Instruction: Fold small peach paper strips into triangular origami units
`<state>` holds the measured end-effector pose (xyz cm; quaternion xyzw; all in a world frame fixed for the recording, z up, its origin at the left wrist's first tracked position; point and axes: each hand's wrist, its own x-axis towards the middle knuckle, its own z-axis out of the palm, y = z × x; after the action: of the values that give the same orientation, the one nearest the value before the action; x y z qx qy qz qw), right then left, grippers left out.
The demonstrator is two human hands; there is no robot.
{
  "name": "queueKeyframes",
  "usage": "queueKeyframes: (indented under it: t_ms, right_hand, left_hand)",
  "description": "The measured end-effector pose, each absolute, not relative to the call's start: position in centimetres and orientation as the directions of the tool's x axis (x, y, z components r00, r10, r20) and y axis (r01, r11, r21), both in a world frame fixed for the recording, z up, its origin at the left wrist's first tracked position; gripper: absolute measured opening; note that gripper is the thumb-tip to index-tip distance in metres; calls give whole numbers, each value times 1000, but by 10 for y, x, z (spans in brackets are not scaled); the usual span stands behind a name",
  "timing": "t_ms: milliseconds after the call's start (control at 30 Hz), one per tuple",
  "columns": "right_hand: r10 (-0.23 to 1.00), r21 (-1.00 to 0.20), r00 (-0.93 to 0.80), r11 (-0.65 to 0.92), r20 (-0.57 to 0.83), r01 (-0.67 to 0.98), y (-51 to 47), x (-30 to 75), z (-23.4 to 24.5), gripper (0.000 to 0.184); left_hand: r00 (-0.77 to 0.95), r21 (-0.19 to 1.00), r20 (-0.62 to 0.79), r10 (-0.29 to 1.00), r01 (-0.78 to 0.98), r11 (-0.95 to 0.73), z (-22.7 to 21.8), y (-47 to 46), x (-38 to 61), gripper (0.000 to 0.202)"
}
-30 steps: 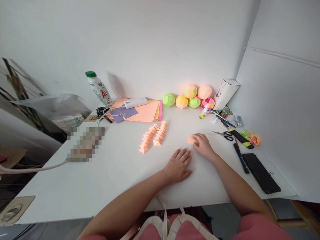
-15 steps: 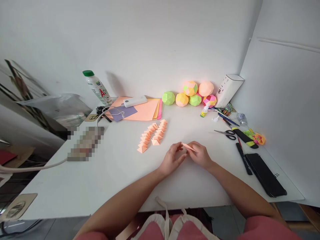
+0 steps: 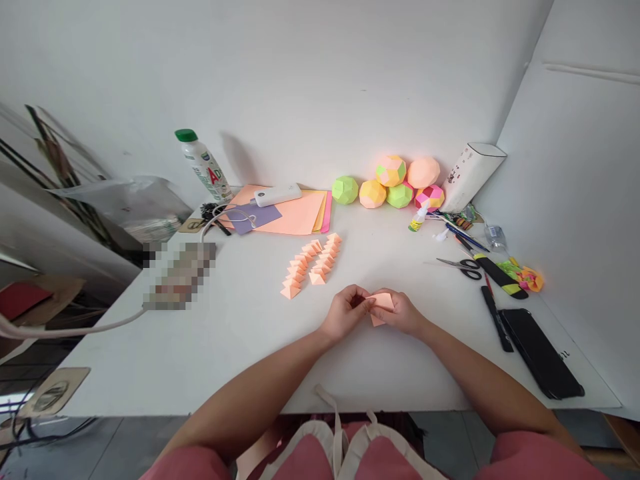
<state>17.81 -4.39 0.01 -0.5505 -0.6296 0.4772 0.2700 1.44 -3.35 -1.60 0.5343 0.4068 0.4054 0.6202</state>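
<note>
Between both hands, just above the white table, is a small piece of peach paper [image 3: 383, 301]. My left hand [image 3: 349, 312] pinches its left edge between thumb and fingers. My right hand [image 3: 404, 313] grips the same piece from the right, thumb across its front and fingers behind. Part of the paper hangs below the right thumb; the thumbs and fingers hide the rest. Beyond my left hand lie two rows of folded peach paper units [image 3: 296, 268], overlapping one another on the table.
Several faceted paper balls [image 3: 390, 171] sit against the back wall. Sheets of coloured paper [image 3: 300, 217] lie at the back left under a white power bank [image 3: 277, 195], near a bottle [image 3: 205, 167]. To the right are scissors [image 3: 467, 268], a glue bottle [image 3: 418, 219] and a black phone [image 3: 543, 353].
The peach paper has turned from nearly edge-on to showing its flat face. My left hand has closed in on it, its thumb now at the paper's edge. The whole view has shifted slightly.
</note>
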Motion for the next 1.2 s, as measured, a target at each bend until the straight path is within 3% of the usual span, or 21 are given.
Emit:
queueKeyframes:
  t_ms: [400, 1200]
  right_hand:
    - [922, -924, -336, -55, -193, 379, -39, 180, -5, 28]
    - [920, -927, -341, -59, -194, 369, -40, 181, -7, 31]
  left_hand:
    - [326, 996, -76, 942, -25, 89, -15, -31, 8, 31]
    - [349, 997, -69, 935, -5, 75, -17, -32, 10, 31]
